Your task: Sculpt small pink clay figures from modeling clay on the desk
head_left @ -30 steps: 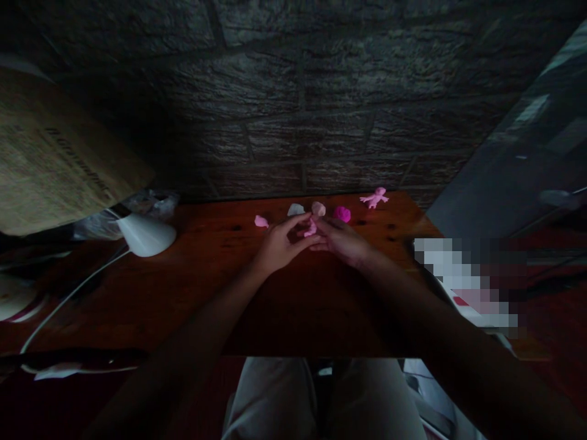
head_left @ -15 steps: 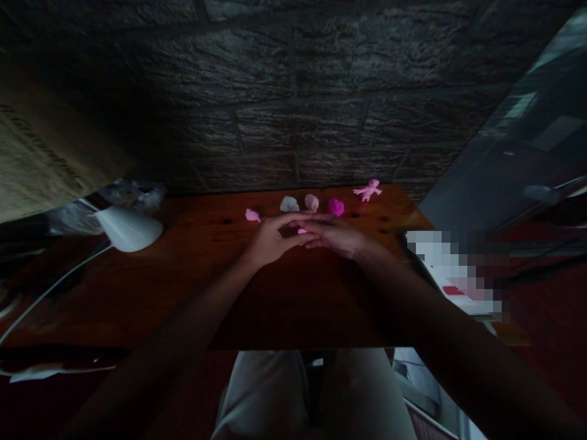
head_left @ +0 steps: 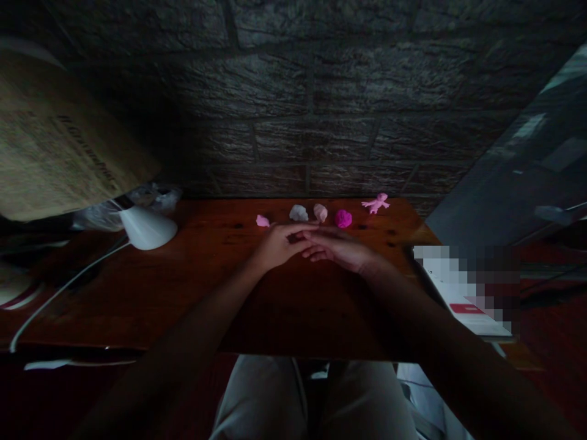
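Note:
My left hand [head_left: 277,244] and my right hand [head_left: 337,247] meet at the middle of a dark wooden table [head_left: 192,287], fingers closed together over each other. What lies between them is hidden. Just beyond the fingertips sits a row of clay lumps: a small pink piece [head_left: 262,220], a white lump [head_left: 298,212], a pale pink lump [head_left: 320,212] and a magenta ball [head_left: 343,218]. A small pink clay figure [head_left: 376,203] lies at the far right of the row.
A white lamp head [head_left: 147,227] with a white cable [head_left: 59,293] lies on the table's left. A brown cardboard box [head_left: 59,159] leans at the far left. A booklet [head_left: 463,299] lies at the right edge. A dark brick wall [head_left: 312,122] backs the table.
A small pink piece showed between my fingertips before; now my fingers have closed over one another and it is hidden. The hands stayed in place.

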Available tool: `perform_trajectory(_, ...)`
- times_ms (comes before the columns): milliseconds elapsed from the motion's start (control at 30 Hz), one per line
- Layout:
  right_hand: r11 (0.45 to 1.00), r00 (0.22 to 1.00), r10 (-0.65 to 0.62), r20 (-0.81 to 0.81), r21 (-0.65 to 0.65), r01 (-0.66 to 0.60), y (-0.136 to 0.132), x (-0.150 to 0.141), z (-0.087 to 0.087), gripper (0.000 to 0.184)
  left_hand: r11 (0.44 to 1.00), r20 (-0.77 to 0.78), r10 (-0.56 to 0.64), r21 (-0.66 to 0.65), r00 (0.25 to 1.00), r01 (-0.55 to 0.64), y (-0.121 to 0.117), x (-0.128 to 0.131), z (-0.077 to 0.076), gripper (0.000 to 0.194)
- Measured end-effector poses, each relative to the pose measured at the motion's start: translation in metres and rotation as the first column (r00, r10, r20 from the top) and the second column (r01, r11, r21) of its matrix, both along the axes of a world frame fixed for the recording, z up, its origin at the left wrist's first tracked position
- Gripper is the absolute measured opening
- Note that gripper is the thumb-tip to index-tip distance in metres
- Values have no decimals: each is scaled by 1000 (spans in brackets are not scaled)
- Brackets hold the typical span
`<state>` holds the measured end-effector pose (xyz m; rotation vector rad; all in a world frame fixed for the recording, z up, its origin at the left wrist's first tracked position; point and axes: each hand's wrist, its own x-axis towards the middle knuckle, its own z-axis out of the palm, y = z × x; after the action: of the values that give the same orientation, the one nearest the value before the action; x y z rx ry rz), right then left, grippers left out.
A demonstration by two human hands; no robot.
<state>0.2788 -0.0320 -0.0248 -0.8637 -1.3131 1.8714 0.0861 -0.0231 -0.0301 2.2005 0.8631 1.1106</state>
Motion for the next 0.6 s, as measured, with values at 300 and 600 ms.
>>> perform_trajectory(300, 989, 1000, 4, 29, 151, -8, 3, 1, -8, 24, 996, -24, -12, 84, 1000, 14, 4, -2, -6, 43)
perform_trajectory(600, 994, 996, -85, 30, 67, 83, 3, -3, -7, 22, 995, 12, 39, 90, 999, -40, 4, 1, -6, 32)
